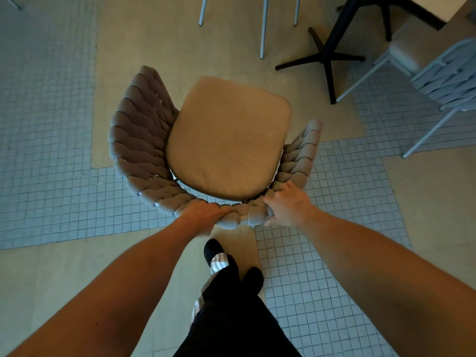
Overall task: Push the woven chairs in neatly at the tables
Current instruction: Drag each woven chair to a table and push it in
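The woven chair [144, 140] stands on the floor [51, 112] right under your fingers, its curved backrest nearest you and its tan seat cushion [226, 140] lying inside the woven shell, just beyond your knuckles. Your left hand [203, 213] grips the top of the backrest, fingers curled over the rim and out of sight. Your right hand [287, 204] grips the same rim just beside it, thumb on the outer face. Well beyond your fingers, up and to the right, the counter's black pedestal base [327, 57] stands apart from the chair. Right of that base is a second woven chair [448, 78].
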Demonstrator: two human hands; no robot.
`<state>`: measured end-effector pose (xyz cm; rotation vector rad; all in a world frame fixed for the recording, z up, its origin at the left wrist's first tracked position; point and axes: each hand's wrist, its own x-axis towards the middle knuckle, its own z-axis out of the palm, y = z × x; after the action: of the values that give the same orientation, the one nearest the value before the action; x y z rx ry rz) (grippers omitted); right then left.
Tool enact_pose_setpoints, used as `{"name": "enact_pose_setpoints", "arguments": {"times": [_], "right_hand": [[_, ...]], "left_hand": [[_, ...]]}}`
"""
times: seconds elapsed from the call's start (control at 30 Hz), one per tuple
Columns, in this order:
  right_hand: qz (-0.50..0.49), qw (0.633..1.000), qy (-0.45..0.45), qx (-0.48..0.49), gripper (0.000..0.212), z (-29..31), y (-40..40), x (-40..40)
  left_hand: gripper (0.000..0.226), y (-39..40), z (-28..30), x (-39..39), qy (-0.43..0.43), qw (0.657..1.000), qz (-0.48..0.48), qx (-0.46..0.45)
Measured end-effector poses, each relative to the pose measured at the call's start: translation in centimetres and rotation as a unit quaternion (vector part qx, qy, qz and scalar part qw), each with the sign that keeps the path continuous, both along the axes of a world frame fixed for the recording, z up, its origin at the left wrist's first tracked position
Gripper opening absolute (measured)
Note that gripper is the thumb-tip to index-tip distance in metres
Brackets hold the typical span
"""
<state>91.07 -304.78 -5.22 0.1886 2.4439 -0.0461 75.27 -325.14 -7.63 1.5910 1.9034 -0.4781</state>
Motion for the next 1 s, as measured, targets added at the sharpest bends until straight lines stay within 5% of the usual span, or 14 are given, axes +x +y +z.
{"name": "enact_pose_setpoints", "arguments": {"times": [0.3, 0.67, 0.8, 0.9, 1.0], "right_hand": [[-0.094, 0.996, 0.013, 0.005, 0.063, 0.3, -8.6, -2.6], [-0.158, 0.986, 0.023, -0.052, 0.062, -0.2, -11.1, -3.5], [-0.213, 0.973, 0.062, -0.07, 0.077, 0.2, -11.7, -3.3], [-0.285, 0.952, 0.088, -0.067, 0.077, 0.3, -13.1, -3.7], [-0.374, 0.919, 0.113, -0.051, 0.078, 0.4, -15.0, -4.6]], "left_hand": [[0.097, -4.9, -0.1, -6.5, 0.048, 0.995, -0.09, -0.004], [0.08, -6.3, 1.5, -7.5, 0.079, 0.995, -0.056, -0.028], [0.075, -6.3, 3.2, -8.6, -0.029, 0.998, 0.052, 0.007], [0.069, -6.8, 3.5, -10.4, -0.115, 0.969, 0.206, 0.067], [0.057, -7.3, 2.7, -13.3, -0.111, 0.949, 0.286, 0.077]]}}
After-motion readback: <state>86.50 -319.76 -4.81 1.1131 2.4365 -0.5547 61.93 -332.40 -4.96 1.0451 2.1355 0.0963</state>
